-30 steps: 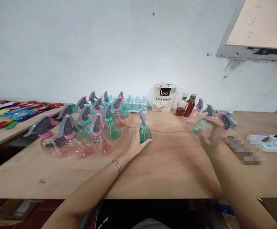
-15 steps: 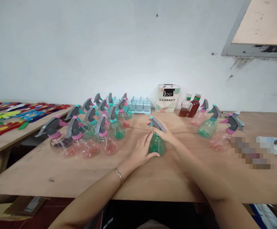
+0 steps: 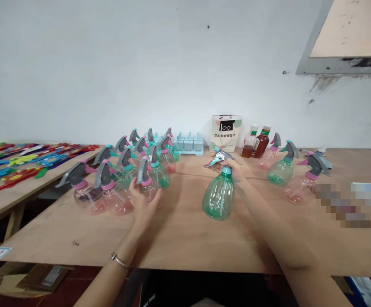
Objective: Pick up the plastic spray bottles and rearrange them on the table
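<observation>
Green, see-through plastic forms the bottle [image 3: 219, 198], which leans a little over the middle of the table [image 3: 179, 238], between two groups of sprayers. The right hand [image 3: 233, 170] is clamped on its neck and trigger head; whether the base touches the wood I cannot tell. The left hand [image 3: 145, 207] has thumb and fingers to either side of a pink sprayer [image 3: 149, 190]; whether they press on it is unclear.

The step in hand looks like moving the bottle by its top while the left hand takes the sprayer. The next move would seem to call for a firm neck hold on the right and a gentle closing on the left, without knocking the cluster [image 3: 91, 198] just beside.

Farther right stand three sprayers [image 3: 280, 171]; behind, moulds [image 3: 190, 152], a bag [image 3: 226, 133] and sauces [image 3: 260, 143].
</observation>
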The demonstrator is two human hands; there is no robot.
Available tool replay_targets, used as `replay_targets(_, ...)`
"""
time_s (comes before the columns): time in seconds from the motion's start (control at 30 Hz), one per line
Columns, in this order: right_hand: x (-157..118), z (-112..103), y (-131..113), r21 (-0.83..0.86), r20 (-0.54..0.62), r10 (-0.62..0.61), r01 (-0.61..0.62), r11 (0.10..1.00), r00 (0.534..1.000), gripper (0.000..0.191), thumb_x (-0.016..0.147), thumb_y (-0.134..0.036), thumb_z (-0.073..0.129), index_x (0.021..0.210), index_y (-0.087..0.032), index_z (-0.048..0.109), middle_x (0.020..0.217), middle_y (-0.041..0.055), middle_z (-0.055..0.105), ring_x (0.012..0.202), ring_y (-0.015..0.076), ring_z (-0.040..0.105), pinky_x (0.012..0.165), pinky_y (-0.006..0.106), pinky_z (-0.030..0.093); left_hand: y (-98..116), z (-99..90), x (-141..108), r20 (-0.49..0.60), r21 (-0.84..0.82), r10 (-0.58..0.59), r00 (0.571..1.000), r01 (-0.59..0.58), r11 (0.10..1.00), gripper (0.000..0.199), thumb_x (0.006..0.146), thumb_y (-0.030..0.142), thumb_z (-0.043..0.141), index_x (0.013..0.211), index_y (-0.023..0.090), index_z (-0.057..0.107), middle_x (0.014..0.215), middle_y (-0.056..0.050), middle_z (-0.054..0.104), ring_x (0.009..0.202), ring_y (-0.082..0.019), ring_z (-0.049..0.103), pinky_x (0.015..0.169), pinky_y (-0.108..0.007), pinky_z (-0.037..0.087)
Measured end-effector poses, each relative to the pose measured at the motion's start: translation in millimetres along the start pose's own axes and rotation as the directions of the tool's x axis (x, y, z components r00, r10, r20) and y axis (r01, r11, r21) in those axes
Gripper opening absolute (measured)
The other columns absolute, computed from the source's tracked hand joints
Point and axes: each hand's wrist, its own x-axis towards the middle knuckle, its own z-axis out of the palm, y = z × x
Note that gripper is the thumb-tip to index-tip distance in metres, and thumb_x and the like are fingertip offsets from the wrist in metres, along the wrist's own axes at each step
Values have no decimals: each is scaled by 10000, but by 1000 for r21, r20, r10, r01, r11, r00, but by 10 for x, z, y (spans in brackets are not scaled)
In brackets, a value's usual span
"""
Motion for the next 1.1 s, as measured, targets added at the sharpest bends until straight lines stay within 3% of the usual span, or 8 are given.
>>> replay_targets(0.13,0,23,-34,-41,-21,-19,18,999,1000,186,550,-274,572,730,-224,577,663,38,673,858,293,709,902,492,559,157,148,-189,98,63,78,992,-85,994,883,740,485,740,1446,168,313,1333,-189,513,1232,-360,532,1059,-590,402)
replay_targets(0.27,5,41,-46,-63,-108,-70,64,996,992,119,528,-271,551,639,-228,549,551,23,583,768,285,687,858,499,576,402,460,-119,273,42,141,952,-158,987,781,736,478,751,1373,189,405,1258,-148,550,1166,-339,545,1000,-547,439)
replay_targets(0.37,-1,43,-76,-49,-149,-105,98,994,983,143,522,-265,543,659,-232,564,605,27,616,810,284,685,848,480,579,503,712,17,371,-3,172,913,-184,983,576,761,438,734,1229,198,500,1156,-106,572,1117,-314,551,974,-508,450)
replay_targets(0.47,-14,48,-107,-57,-90,-128,123,991,988,205,535,-243,545,734,-232,594,705,33,667,883,278,683,885,470,564,502,864,53,414,-112,214,885,-184,976,484,801,413,704,1189,200,507,1128,-97,585,1113,-290,565,983,-476,454)
replay_targets(0.6,-16,54,-79,-76,-86,-122,115,990,989,210,538,-260,545,744,-241,580,689,22,655,862,277,675,840,462,570,419,915,-17,401,-214,250,881,-175,961,516,835,410,682,1258,205,469,1186,-111,600,1151,-275,584,1005,-452,458)
replay_targets(0.73,-2,43,-23,-121,-204,-184,162,979,962,156,536,-285,535,684,-238,544,643,22,609,812,266,676,776,425,565,378,911,-33,408,-151,262,875,-218,964,528,824,433,694,1244,193,481,1156,-123,621,1134,-308,602,992,-492,461)
replay_targets(0.93,5,34,-18,-169,-135,-170,146,975,976,188,580,-239,552,765,-249,580,751,29,680,889,261,681,785,395,544,379,925,-30,416,-66,238,878,-232,971,528,821,441,693,1241,199,481,1127,-119,639,1124,-336,612,1001,-539,432)
replay_targets(1.1,-12,55,-21,-206,-189,-203,163,965,961,150,552,-272,522,688,-228,568,644,34,627,803,263,676,764,403,537,354,947,-46,380,-95,258,888,-240,966,508,815,443,701,1212,201,496,1101,-101,642,1103,-313,623,1001,-510,442)
